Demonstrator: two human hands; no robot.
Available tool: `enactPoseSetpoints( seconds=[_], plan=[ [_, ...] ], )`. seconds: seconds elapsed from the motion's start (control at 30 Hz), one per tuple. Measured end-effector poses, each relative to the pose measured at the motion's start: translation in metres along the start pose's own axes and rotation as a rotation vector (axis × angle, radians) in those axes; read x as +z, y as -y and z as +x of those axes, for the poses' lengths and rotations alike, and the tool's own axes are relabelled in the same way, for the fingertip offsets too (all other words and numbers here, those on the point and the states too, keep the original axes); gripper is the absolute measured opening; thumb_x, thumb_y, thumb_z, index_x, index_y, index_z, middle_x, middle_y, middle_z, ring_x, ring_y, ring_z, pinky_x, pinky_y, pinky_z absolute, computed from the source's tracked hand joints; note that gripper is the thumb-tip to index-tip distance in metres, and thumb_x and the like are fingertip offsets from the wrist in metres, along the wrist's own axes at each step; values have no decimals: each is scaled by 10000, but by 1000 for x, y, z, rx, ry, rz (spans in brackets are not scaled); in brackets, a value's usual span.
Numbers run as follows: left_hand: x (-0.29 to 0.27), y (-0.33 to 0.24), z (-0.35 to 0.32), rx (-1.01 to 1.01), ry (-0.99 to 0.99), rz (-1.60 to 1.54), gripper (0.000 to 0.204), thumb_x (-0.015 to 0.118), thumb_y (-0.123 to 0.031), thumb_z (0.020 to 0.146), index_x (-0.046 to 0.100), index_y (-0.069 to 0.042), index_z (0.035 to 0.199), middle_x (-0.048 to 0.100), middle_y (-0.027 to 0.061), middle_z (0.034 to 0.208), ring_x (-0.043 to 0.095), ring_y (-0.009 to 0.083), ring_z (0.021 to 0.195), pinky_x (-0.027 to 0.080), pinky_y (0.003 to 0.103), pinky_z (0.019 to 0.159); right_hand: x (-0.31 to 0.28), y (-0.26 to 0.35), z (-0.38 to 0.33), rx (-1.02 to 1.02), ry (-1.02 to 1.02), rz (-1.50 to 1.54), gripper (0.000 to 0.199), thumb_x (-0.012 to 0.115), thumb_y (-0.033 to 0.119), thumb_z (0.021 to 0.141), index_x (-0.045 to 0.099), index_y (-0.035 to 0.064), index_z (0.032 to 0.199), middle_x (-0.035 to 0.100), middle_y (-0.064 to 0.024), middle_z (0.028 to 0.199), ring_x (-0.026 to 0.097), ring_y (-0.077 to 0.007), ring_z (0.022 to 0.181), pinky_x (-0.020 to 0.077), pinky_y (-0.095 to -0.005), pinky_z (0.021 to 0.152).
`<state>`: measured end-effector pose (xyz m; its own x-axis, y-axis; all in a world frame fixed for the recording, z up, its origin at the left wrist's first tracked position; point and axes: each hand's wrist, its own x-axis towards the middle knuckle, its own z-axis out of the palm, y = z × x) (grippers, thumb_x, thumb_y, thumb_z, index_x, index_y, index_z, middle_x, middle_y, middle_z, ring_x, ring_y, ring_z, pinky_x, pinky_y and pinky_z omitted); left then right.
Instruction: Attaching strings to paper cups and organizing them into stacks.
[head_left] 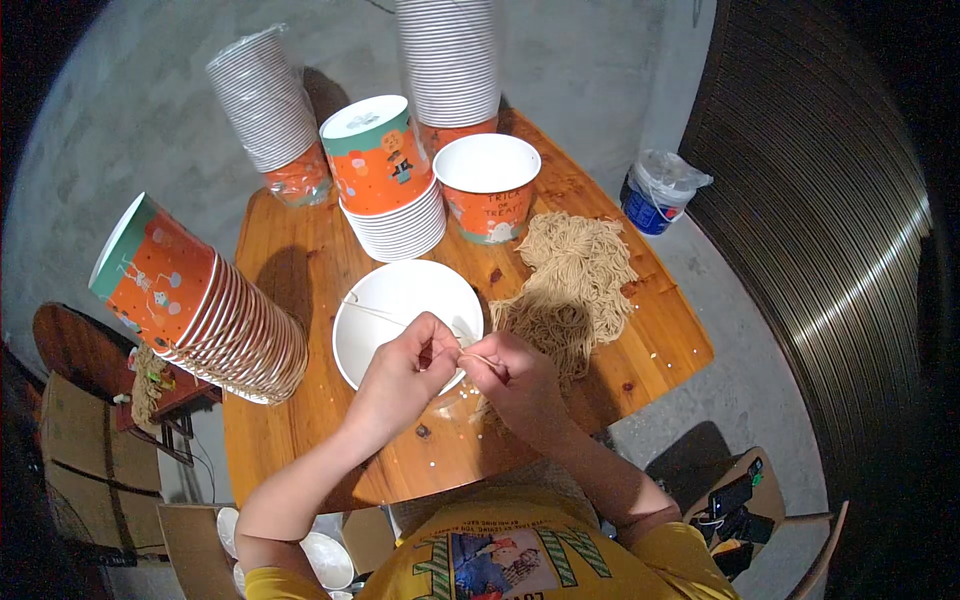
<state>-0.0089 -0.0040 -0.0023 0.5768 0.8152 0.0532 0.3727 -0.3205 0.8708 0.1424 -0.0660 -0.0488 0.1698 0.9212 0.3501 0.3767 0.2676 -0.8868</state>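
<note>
My left hand (400, 375) and my right hand (518, 385) meet over the near right rim of an open paper bucket (390, 290) with a white inside. Both hands are closed, pinching a thin beige cord (378, 312) between the fingertips. The cord stretches from the bucket's far left rim across its mouth to my fingers. Fine detail at the fingertips is too small to make out. To the right of the bucket lies a loose heap of beige cords (575, 270), partly in the shadow of my hands.
Upside-down stacked orange buckets (385, 170) and an upright orange bucket (487, 195) stand behind. At left leans a stack of cord-fitted buckets (210, 290). Wrapped bucket stacks (265, 100) line the wooden table's (650, 350) back. A blue-and-white pail (660, 195) stands on the floor.
</note>
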Motion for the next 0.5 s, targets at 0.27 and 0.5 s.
enactPoseSetpoints(
  seconds=[0.27,0.5],
  plan=[
    [0,8,-1,65,25,-14,134,584,-109,890,557,-6,972,618,44,796,551,91,722,469,249,689,4,0,2,-102,-88,17,103,657,108,830,591,30,845,528,-33,673,472,-67,563,404,-240,523],
    [5,-4,-3,52,-60,121,122,565,-105,896,511,4,888,579,84,731,535,132,647,452,283,610,1,2,1,-35,-19,-30,98,622,124,836,576,38,853,595,-114,770,612,-254,706,489,-352,641]
  ],
)
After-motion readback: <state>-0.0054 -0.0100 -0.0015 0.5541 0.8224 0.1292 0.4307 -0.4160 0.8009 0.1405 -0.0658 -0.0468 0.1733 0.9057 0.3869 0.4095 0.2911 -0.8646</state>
